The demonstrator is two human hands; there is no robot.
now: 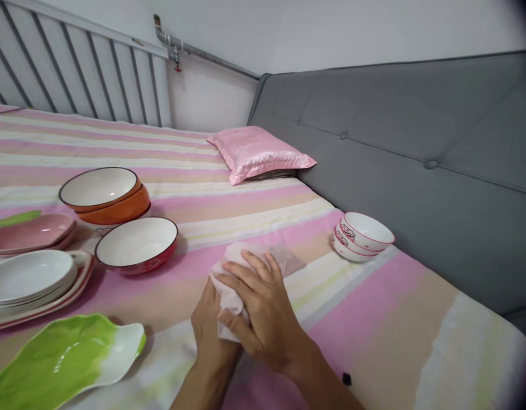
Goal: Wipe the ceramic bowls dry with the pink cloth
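A thin, pale pinkish-white cloth is bunched between my two hands, low in the middle of the head view. My right hand lies over it from above, fingers bent and pressing onto the folds. Beneath and to the left, my left hand grips the cloth from the other side, most of its fingers hidden. A flatter, greyish, see-through corner sticks out beyond my right fingertips; whether it belongs to the cloth I cannot tell. Closest on the left is a red bowl with a white inside and dark rim.
Stacked orange bowls, pink dishes, white plates and a green leaf-shaped dish occupy the left. Stacked white bowls stand right, by the grey headboard. Behind lies a pink pillow on the striped sheet.
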